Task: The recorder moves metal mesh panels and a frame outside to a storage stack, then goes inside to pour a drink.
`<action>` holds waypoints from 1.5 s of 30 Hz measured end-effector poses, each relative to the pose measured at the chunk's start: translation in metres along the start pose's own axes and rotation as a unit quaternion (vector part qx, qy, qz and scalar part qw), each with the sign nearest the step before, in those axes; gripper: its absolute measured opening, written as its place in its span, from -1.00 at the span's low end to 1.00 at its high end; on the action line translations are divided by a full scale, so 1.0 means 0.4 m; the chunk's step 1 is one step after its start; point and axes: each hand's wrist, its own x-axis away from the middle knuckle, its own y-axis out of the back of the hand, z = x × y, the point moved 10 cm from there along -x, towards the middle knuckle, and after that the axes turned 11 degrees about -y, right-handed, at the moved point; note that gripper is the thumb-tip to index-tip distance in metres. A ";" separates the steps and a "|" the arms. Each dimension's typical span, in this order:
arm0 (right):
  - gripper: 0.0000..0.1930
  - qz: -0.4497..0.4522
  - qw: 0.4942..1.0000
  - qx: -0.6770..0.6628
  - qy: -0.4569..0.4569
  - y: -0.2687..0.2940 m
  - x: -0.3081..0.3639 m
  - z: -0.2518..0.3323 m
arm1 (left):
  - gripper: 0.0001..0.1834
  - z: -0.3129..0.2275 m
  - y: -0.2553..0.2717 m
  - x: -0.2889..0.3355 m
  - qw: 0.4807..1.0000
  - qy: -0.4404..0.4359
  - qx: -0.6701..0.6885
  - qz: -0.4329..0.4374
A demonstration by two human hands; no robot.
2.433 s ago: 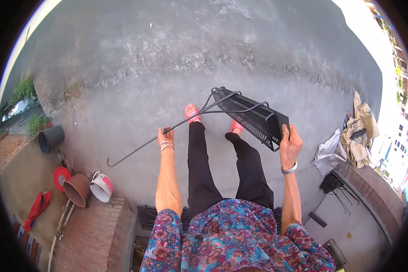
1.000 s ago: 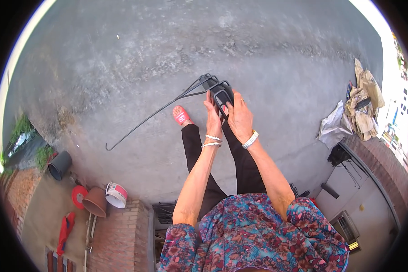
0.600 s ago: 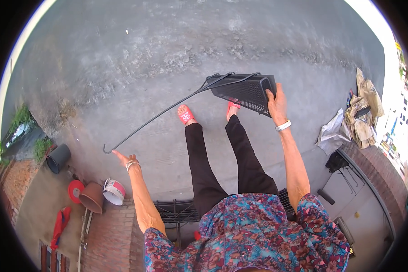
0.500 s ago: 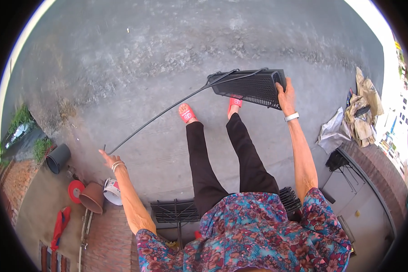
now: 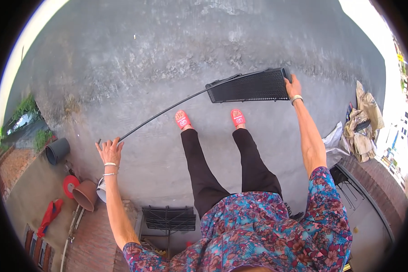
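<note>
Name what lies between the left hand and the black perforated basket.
In the head view, a thin dark rod runs from the left hand to the black perforated basket; grey floor and the left pink slipper show beside it.

1 downward fisheye view, head-mounted

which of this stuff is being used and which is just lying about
In use:
black mesh rack, gripped by the right hand
long black rod, left hand at its far end

Lying about:
dark bucket
brown pot
crumpled sacks
</note>
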 end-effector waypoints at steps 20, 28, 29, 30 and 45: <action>-0.46 0.227 0.846 -0.456 0.156 0.370 0.164 0.186 | -0.81 -1.578 0.828 -0.628 0.902 -0.376 -0.215 0.004; -0.40 0.120 0.898 -0.284 0.315 0.303 0.158 0.399 | -0.80 -1.358 0.919 -0.559 0.848 -0.447 0.059 -0.279; -0.41 0.090 0.890 -0.260 0.363 0.331 0.139 0.441 | -0.76 -1.343 0.948 -0.503 0.807 -0.460 0.092 -0.359; -0.58 0.128 0.866 -0.336 0.348 0.353 0.126 0.446 | -0.76 -1.300 0.966 -0.458 0.784 -0.422 0.141 -0.433; -0.60 0.210 0.890 -0.343 0.216 0.441 0.301 0.690 | -0.71 -0.939 -0.457 0.984 0.727 0.468 0.478 0.153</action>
